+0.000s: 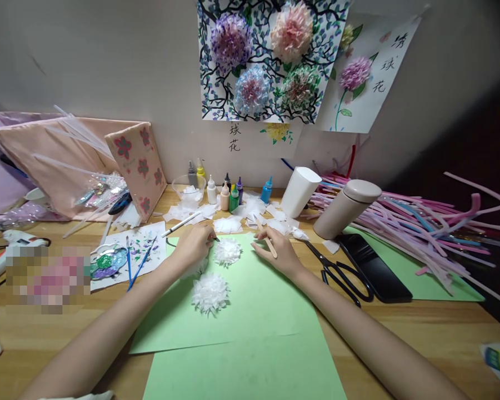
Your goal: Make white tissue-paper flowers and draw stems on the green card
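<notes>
My left hand (195, 243) grips a white paintbrush (181, 224), its dark tip touching the upper white tissue flower (227, 251) on the green paper sheet (250, 311). A second white tissue flower (210, 293) lies nearer me on the same sheet. My right hand (275, 250) rests at the sheet's far edge with a wooden stick (268, 239) held between its fingers, just right of the upper flower.
Black scissors (341, 275) and a dark phone (373, 266) lie to the right. Small paint bottles (227, 191), a white cup (299, 191), a beige flask (345, 208) and tissue squares stand behind. A paint palette (108, 262) with blue brushes sits left; pink pipe cleaners (425, 222) pile right.
</notes>
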Action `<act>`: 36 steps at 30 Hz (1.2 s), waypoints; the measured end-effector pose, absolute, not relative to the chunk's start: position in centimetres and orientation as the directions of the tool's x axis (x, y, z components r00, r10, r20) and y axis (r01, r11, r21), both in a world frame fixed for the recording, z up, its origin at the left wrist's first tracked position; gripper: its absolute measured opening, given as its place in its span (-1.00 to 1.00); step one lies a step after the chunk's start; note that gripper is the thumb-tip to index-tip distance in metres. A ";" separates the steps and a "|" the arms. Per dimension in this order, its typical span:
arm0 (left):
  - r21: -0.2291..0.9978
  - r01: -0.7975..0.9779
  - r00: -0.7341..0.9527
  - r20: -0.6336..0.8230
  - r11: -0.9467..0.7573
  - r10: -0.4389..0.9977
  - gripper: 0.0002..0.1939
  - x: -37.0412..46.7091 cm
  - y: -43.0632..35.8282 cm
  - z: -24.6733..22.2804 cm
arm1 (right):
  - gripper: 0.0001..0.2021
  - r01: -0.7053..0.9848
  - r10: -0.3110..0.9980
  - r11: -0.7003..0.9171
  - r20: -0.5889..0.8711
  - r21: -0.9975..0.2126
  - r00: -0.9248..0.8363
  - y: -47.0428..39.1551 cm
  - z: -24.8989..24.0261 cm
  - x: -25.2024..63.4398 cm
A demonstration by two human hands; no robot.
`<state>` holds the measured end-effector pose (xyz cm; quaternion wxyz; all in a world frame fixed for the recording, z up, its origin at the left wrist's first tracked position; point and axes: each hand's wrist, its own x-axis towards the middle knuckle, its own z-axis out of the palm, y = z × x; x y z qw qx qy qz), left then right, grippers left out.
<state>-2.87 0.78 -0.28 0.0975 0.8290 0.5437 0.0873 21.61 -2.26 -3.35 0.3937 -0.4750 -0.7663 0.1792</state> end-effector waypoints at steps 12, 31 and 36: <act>0.296 0.868 0.402 0.049 -0.398 0.914 -0.77 -2.9 0.8 -0.4 | -0.90 0.564 0.874 0.471 0.444 -0.678 -0.196 -2.3 -3.5 21.2; 0.551 0.713 0.528 -0.014 -0.434 0.849 -0.73 -1.5 -1.8 3.3 | -0.75 -0.071 0.916 0.116 0.135 -0.991 -0.379 -4.7 -2.9 18.8; 0.663 0.663 0.560 -0.130 -0.349 0.818 -0.74 -0.6 -2.6 3.5 | -0.74 -0.080 0.910 0.072 0.098 -0.994 -0.402 -4.6 -2.8 18.9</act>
